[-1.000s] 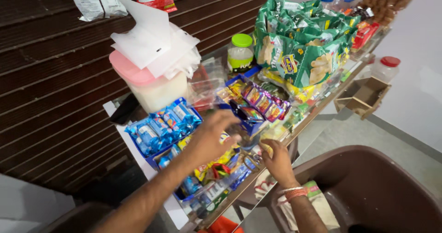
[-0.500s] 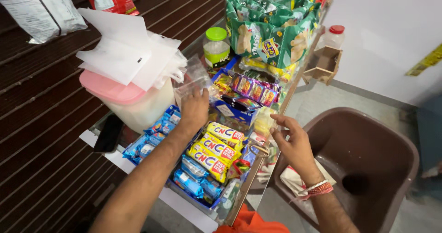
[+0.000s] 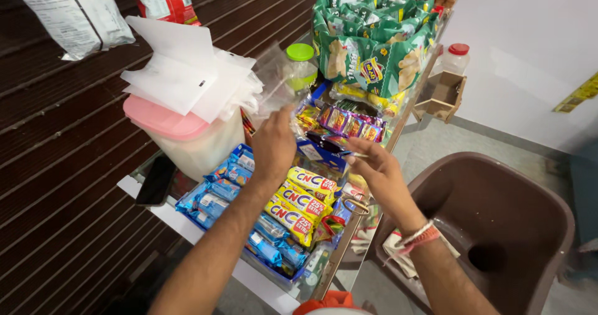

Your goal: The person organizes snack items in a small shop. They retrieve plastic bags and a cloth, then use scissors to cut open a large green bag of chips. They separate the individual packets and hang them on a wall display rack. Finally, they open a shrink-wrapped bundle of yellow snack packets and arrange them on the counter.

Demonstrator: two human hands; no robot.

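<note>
Two bare hands work above a counter of snack packets: the left hand [image 3: 274, 145] pinches a clear plastic bag [image 3: 278, 81] held up at its 12 o'clock, fingers clamped on it; the right hand [image 3: 377, 168], at 3 o'clock, has fingertips together on something too small to tell, near a brown plastic chair [image 3: 498, 228]

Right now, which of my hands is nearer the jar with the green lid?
Left. Your left hand is raised just below the green-lidded jar, pinching a clear plastic bag in front of it. Your right hand sits lower and further right.
</note>
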